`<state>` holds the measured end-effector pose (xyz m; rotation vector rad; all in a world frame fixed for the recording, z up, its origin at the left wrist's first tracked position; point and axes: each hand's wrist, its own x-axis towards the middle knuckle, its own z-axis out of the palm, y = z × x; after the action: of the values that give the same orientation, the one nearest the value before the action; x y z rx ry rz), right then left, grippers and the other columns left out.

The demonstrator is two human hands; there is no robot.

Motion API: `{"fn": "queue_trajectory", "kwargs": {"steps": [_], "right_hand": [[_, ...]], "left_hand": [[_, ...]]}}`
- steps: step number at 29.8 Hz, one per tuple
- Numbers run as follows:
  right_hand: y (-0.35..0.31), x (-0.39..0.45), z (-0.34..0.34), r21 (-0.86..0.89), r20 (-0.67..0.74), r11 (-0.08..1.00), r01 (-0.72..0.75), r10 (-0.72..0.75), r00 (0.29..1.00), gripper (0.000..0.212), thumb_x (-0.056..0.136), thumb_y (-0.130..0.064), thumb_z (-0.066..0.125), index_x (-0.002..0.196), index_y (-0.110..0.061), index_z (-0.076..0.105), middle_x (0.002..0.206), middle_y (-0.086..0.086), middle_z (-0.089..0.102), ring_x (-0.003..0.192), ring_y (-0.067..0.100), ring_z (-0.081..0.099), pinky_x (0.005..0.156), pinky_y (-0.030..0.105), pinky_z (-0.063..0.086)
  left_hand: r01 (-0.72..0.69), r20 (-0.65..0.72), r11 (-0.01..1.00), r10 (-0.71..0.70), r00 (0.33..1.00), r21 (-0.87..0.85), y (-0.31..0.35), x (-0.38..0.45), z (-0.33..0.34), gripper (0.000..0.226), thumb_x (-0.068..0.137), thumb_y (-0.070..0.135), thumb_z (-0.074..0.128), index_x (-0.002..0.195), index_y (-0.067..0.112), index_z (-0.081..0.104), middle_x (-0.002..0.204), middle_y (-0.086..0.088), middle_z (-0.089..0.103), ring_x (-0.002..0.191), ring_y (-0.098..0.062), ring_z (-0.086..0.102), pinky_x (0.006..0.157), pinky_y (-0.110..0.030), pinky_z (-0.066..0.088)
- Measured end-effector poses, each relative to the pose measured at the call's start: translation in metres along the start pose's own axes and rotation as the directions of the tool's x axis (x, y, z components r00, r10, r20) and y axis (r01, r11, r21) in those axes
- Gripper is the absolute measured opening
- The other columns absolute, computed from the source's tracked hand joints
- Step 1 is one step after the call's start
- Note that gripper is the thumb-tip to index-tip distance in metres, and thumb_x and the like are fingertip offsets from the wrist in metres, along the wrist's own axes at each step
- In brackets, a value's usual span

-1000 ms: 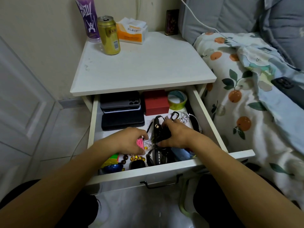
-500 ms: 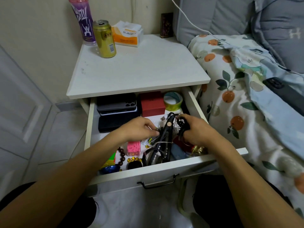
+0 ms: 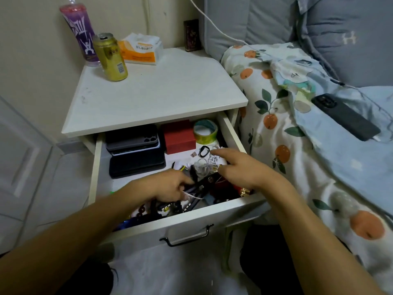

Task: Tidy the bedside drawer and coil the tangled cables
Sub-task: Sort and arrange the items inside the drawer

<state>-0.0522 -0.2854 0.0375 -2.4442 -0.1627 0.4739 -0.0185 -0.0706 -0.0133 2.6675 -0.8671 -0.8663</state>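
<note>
1. Two hands reach into the open drawer (image 3: 230, 132) of a white bedside table (image 3: 157, 96).
2. The left hand (image 3: 168, 186) is low in the drawer, near 6 o'clock. Its fingers curl around some thin cables (image 3: 192, 195), black and white ones mixed up together.
3. The right hand (image 3: 238, 167) is at about 3 o'clock in the drawer. Its fingers are stretched out and loose, and it holds nothing. The pointer finger sticks out toward the back.
4. A messy white cable bundle (image 3: 205, 166) lies between the two hands, just beside the right fingertips.
5. A small black ring (image 3: 204, 151) lies a bit further back, near 1 o'clock.
6. At 12 o'clock in the drawer sits a red box (image 3: 179, 135). A roll of green tape (image 3: 205, 130) is just beside it at 1 o'clock.
7. At 10 o'clock is a stack of dark phone cases (image 3: 134, 150).
8. Some dark beads (image 3: 141, 210) and other small things sit at the front, near 7 o'clock. They are too small to tell apart.
9. On top of the table stand a gold can (image 3: 110, 57), a purple bottle (image 3: 79, 35) and a pack of tissues (image 3: 140, 48).
10. A black phone (image 3: 344, 117) lies on the bed (image 3: 276, 133) at 3 o'clock.
</note>
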Motion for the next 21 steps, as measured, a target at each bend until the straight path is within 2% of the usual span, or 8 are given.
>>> {"fn": "queue_trajectory", "kwargs": {"steps": [3, 5, 8, 10, 13, 17, 19, 21], "right_hand": [[-0.006, 0.016, 0.012, -0.207, 0.096, 0.978, -0.041, 0.062, 0.993, 0.040, 0.100, -0.026, 0.043, 0.138, -0.015, 0.052, 0.147, 0.010, 0.046, 0.132, 0.029, 0.043, 0.105, 0.032, 0.035], [-0.007, 0.027, 0.018, -0.358, 0.156, 0.931, -0.075, 0.139, 0.978, 0.038, 0.099, -0.028, 0.044, 0.132, -0.014, 0.056, 0.138, 0.014, 0.052, 0.122, 0.032, 0.051, 0.098, 0.034, 0.043], [-0.006, 0.040, 0.023, -0.480, 0.166, 0.875, -0.067, 0.165, 0.972, 0.037, 0.093, -0.027, 0.050, 0.124, -0.009, 0.059, 0.132, 0.015, 0.055, 0.116, 0.033, 0.054, 0.096, 0.037, 0.048], [-0.006, 0.049, 0.023, -0.511, 0.164, 0.859, -0.029, 0.131, 0.978, 0.031, 0.090, -0.027, 0.053, 0.114, -0.010, 0.062, 0.130, 0.016, 0.055, 0.112, 0.033, 0.053, 0.093, 0.036, 0.048], [-0.009, 0.066, 0.018, -0.475, 0.046, 0.879, -0.031, 0.060, 0.997, 0.014, 0.085, -0.028, 0.055, 0.094, -0.019, 0.059, 0.120, 0.014, 0.058, 0.095, 0.029, 0.053, 0.075, 0.032, 0.043], [-0.005, 0.095, 0.023, -0.493, 0.142, 0.870, 0.010, 0.069, 0.987, 0.053, 0.086, -0.031, 0.058, 0.137, -0.025, 0.046, 0.140, 0.007, 0.043, 0.127, 0.032, 0.045, 0.099, 0.043, 0.045], [0.002, 0.099, 0.026, -0.517, 0.184, 0.856, 0.008, 0.102, 0.978, 0.057, 0.088, -0.036, 0.055, 0.143, -0.032, 0.040, 0.146, 0.005, 0.036, 0.131, 0.034, 0.040, 0.106, 0.044, 0.037], [0.005, 0.103, 0.029, -0.576, 0.176, 0.818, 0.016, 0.105, 0.979, 0.049, 0.088, -0.042, 0.053, 0.135, -0.027, 0.047, 0.138, 0.007, 0.042, 0.127, 0.034, 0.043, 0.100, 0.044, 0.034]], "left_hand": [[-0.002, -0.178, 0.993, -0.020, 0.984, -0.122, -0.006, 0.004, -0.010, 0.027, 0.090, 0.028, 0.068, 0.117, 0.022, 0.069, 0.095, 0.006, 0.062, 0.090, -0.011, 0.057, 0.080, -0.021, 0.043], [-0.005, -0.307, 0.990, -0.039, 0.951, -0.141, -0.011, 0.014, -0.016, 0.033, 0.091, 0.029, 0.066, 0.124, 0.023, 0.065, 0.113, -0.005, 0.062, 0.111, -0.019, 0.055, 0.096, -0.027, 0.042], [0.112, -0.188, 0.991, -0.123, 0.974, -0.071, -0.015, 0.030, -0.013, 0.058, 0.093, 0.034, 0.063, 0.147, 0.025, 0.042, 0.142, -0.013, 0.044, 0.136, -0.029, 0.037, 0.114, -0.036, 0.030], [0.150, -0.099, 0.988, -0.151, 0.984, -0.022, -0.016, 0.036, -0.005, 0.059, 0.093, 0.031, 0.060, 0.148, 0.025, 0.040, 0.142, -0.012, 0.040, 0.136, -0.031, 0.034, 0.114, -0.038, 0.030], [0.078, -0.049, 0.995, -0.081, 0.995, -0.062, -0.012, 0.031, 0.007, 0.037, 0.092, 0.016, 0.051, 0.128, 0.020, 0.058, 0.126, -0.009, 0.044, 0.126, -0.028, 0.041, 0.109, -0.037, 0.034], [-0.005, 0.035, 0.986, 0.011, 0.999, -0.166, -0.010, 0.016, 0.014, 0.052, 0.086, -0.001, 0.040, 0.126, 0.025, 0.061, 0.118, -0.001, 0.047, 0.119, -0.016, 0.045, 0.105, -0.030, 0.036], [-0.006, 0.002, 0.974, 0.007, 1.000, -0.226, -0.011, 0.012, 0.013, 0.056, 0.086, -0.003, 0.040, 0.127, 0.029, 0.062, 0.117, 0.003, 0.050, 0.111, -0.009, 0.045, 0.096, -0.023, 0.034], [-0.002, -0.049, 0.963, -0.012, 0.999, -0.271, -0.015, 0.009, 0.012, 0.052, 0.087, -0.002, 0.042, 0.123, 0.028, 0.064, 0.112, 0.007, 0.052, 0.102, -0.006, 0.045, 0.088, -0.021, 0.033]]}}
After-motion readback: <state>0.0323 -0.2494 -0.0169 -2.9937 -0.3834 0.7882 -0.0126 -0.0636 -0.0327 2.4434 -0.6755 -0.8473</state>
